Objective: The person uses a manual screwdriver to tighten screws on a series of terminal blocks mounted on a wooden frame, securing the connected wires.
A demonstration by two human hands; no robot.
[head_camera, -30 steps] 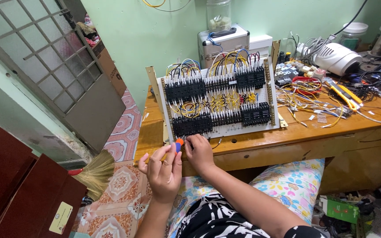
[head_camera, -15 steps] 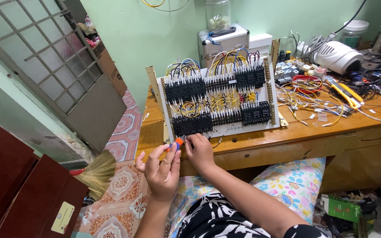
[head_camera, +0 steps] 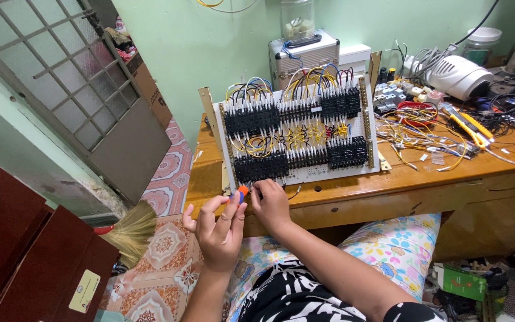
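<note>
Screwdriver: small, orange-blue handle, pinched by left hand; right hand fingers curled at tip.

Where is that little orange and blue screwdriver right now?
In the head view, the screwdriver sits in the left hand, low and left of centre, just below the wired panel, beside the right hand.

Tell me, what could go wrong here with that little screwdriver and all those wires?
The board leans upright on the desk edge; a hard push from the screwdriver might tip or slide it. The left hand grips only the orange handle tip, so it could slip off a screw. The right hand sits close under the terminals, where a slip might snag the thin wires.
</note>
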